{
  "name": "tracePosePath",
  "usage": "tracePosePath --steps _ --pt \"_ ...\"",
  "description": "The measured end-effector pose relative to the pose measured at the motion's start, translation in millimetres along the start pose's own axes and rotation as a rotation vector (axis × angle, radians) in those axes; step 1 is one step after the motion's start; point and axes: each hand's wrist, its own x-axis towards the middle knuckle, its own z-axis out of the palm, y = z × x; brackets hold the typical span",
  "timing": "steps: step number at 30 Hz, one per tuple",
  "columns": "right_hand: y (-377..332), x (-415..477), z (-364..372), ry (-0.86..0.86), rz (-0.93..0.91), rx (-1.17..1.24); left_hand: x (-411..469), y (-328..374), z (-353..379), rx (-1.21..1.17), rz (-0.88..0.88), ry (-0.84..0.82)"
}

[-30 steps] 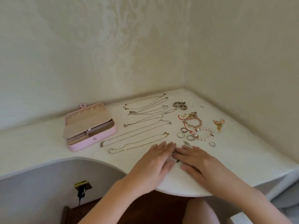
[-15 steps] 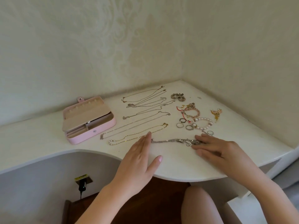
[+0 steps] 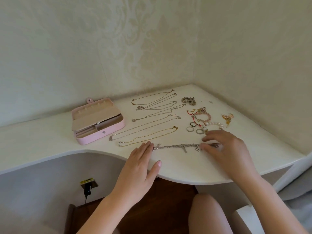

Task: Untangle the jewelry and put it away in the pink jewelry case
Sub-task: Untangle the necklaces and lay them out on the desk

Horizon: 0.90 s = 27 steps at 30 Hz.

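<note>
Head camera: my left hand [image 3: 140,159] lies flat on one end of the silver chain [image 3: 177,146]. My right hand [image 3: 226,147] curls over the other end; I can't tell if it pinches. Past my left hand, the open pink case [image 3: 101,136] looks empty.

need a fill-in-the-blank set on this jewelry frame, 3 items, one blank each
1. The pink jewelry case sits with its lid ____.
2. The chain stretched out between the left hand and the right hand is ____ in colour.
3. The pearl bracelet lies nearer the ____ hand.

Missing words: open; silver; right.
</note>
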Motion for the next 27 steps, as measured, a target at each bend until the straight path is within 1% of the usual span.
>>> tracePosePath --steps 2,4,6,7,11,16,23,27 --pt "-14.5 5.7 9.1 -0.098 -0.158 0.015 -1.0 -0.3 0.9 -0.089 -0.022 0.083" --pt "-31.0 10.8 23.7 -0.220 -0.261 0.033 2.3 -3.3 0.0 -0.141 -0.026 0.199" --pt "-44.7 17.8 41.7 -0.325 -0.280 -0.006 8.4 -4.5 -2.6 -0.143 -0.019 0.278" --pt "-49.1 21.4 49.4 -0.347 -0.281 -0.017 11.0 -3.8 -5.5 -0.147 -0.033 0.277" --pt "-50.1 28.4 61.7 -0.329 -0.277 0.014 13.8 -3.9 -15.1 -0.194 -0.093 0.209" --pt "-28.1 23.2 48.6 -0.276 -0.247 -0.012 11.0 -12.8 -22.5 -0.217 -0.123 0.168" --pt "3.4 14.9 13.5 -0.245 -0.174 -0.016 17.1 -24.1 -27.9 -0.136 -0.129 0.132" --pt "18.6 11.5 0.2 -0.196 -0.116 -0.017 19.9 -22.5 -26.7 -0.074 -0.126 0.146"
